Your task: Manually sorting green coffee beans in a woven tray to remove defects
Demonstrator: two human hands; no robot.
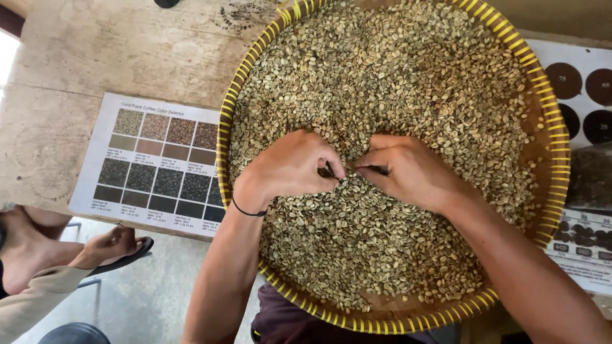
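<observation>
Both grips pinching | beans (395,76): pale green, small, oval, heaped

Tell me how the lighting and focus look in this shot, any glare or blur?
Head view: soft, even daylight; the left hand and right hand are sharp over the green coffee beans, casting faint shadows. The top left edge is blown out white. The round tray bulges slightly from wide-angle distortion. No motion blur shows.

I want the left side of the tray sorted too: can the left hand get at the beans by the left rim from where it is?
Probably yes. The left hand already rests on the beans, and nothing covers the stretch toward the left rim.
</observation>
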